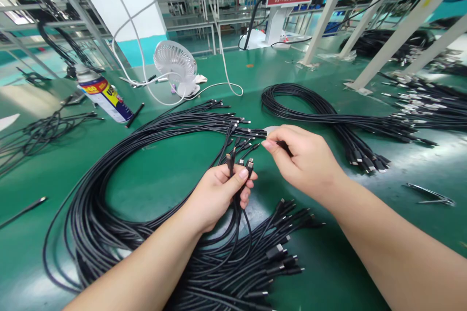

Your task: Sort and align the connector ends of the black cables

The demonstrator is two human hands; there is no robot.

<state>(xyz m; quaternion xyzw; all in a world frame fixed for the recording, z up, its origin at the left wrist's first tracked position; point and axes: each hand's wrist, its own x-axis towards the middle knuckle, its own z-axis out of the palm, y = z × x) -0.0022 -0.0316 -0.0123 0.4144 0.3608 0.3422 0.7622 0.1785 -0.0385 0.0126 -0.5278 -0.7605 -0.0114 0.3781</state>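
You are holding a small bunch of black cable ends [239, 163] in your left hand [219, 194], fingers closed around the cords just below the connectors, so that the connector tips are pointing up and away from you, slightly toward the right. The long axis of this gripped bunch is running from your palm upward toward the far edge of the green bench [171, 175], while the cords below your fist are trailing down into the large coiled bundle [109, 214] lying around and beneath your left forearm. Your right hand [306, 160] is sitting just to the right of the bunch, near but not touching it, with thumb and forefinger pinched on one dark connector [282, 146]; how much of that connector is enclosed cannot be told, because the fingers are hiding it. That pinched piece is lying roughly level, its long axis running left to right, with the free end facing the left hand. The right hand is the nearer one to the loose connectors fanned out above the bunch. A second bundle [328, 116] is lying well apart to the right, a small fan [177, 65] and a spray can [104, 95] are standing at the far left, and tweezers [430, 194] are resting beside your right forearm.
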